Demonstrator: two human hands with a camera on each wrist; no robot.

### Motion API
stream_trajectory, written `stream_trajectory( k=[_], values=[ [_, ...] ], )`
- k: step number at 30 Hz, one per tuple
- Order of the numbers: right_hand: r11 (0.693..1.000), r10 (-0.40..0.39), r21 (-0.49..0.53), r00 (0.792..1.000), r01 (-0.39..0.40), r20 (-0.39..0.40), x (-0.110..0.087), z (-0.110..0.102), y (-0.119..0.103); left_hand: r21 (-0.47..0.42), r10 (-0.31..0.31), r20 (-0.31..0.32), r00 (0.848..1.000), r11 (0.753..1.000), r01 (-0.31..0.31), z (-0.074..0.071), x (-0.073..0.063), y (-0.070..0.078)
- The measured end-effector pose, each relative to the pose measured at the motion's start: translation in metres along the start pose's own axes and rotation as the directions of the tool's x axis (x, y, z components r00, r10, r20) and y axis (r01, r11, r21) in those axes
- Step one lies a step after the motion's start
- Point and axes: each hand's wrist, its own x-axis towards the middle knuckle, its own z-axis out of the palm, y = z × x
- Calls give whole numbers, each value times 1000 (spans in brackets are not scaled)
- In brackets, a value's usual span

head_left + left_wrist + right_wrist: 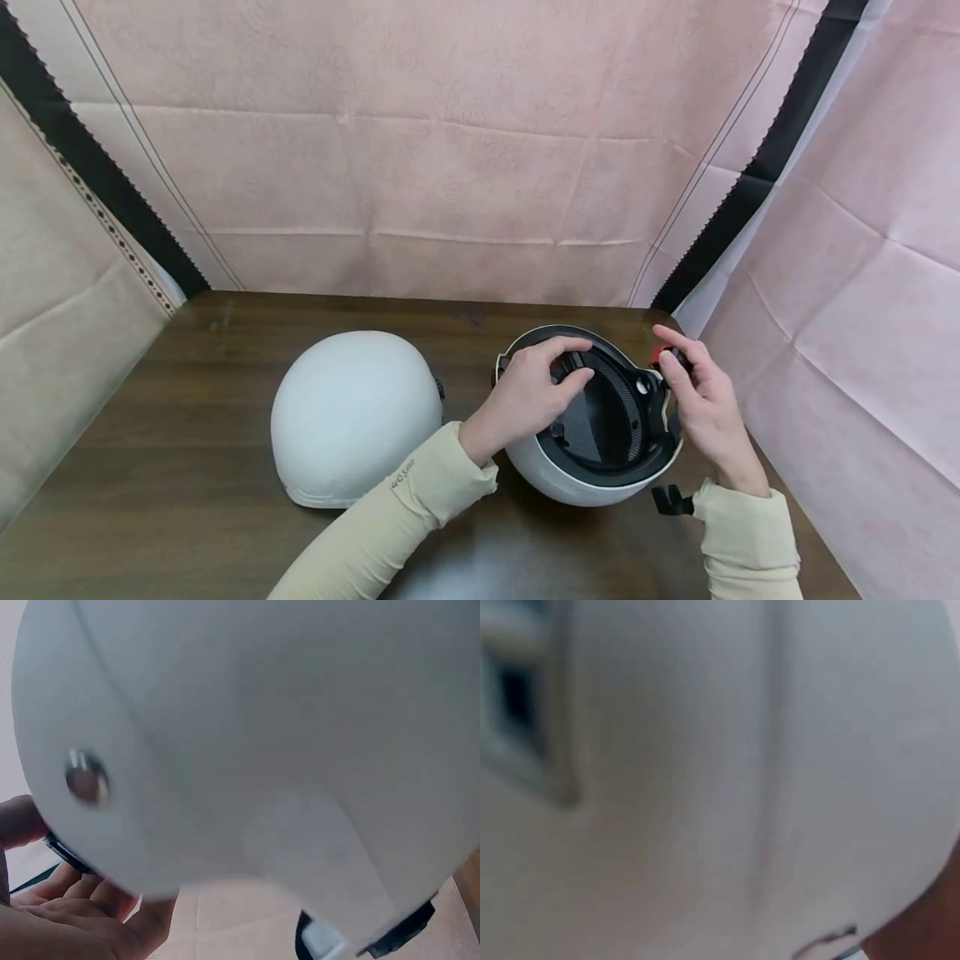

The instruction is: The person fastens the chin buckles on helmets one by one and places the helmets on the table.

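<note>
An upturned white helmet [585, 492] with a black padded lining [600, 417] lies on the table's right side in the head view. Over its far left rim, my left hand [528, 387] holds a black chin strap piece [572, 362] between thumb and fingers; the palm hides part of it. To the right of the rim, my right hand [705, 400] pinches a black buckle with a red tab [660, 357], its index finger extended. White shell [262, 735] fills most of the left wrist view, with fingers at lower left. Blurred shell [705, 787] covers the right wrist view.
A second white helmet [356, 417] sits dome up to the left, a short gap from the first. Both rest on a brown wooden table [187, 467]. Pale pink fabric walls [450, 167] with black edge strips enclose the back and sides. A black strap [672, 501] shows beside the right cuff.
</note>
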Motion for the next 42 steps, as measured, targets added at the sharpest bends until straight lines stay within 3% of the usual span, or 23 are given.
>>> stream_trajectory(
  k=[9, 23, 42],
  values=[
    [999, 14, -38, 999, -13, 36, -5, 3, -7, -32, 14, 1, 1000, 999, -14, 4, 0, 1],
    [997, -6, 76, 979, -10, 205, -7, 6, -7, -66, 80, 14, 997, 995, -79, 9, -1, 4],
    [996, -35, 93, 978, 16, 207, -8, 6, -12, -68, 98, 46, 994, 993, -94, 11, -1, 1]
  ],
)
